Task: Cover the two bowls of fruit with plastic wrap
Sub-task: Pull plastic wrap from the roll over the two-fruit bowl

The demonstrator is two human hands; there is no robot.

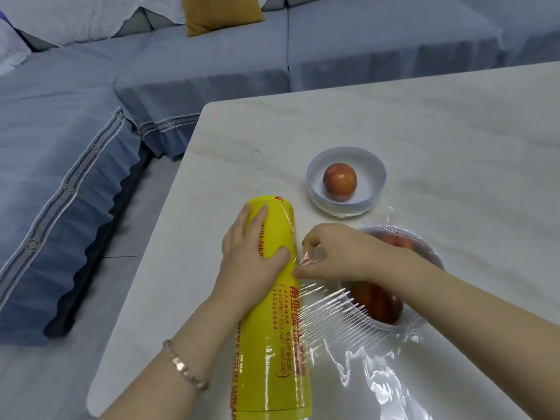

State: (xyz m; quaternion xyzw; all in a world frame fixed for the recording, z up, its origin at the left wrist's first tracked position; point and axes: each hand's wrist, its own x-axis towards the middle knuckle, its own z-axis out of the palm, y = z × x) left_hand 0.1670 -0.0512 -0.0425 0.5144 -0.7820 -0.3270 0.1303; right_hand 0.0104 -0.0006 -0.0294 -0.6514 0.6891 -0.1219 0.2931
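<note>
Film (333,316), clear plastic, taut from long yellow plastic-wrap roll (272,328) rightward to near white fruit bowl (430,250) on worktop (424,131). Your right grip (342,253) pinches film at roll edge; left grip (251,253) flat, pressing roll; roll axis points away.

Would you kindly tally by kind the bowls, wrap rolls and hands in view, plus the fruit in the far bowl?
Bowls: 2, the far bowl and the near bowl
Yellow wrap roll: 1
Hands: 2, the left hand pressing the roll, the right hand pinching the film
Fruit in the far bowl: 1
Total: 6
</note>
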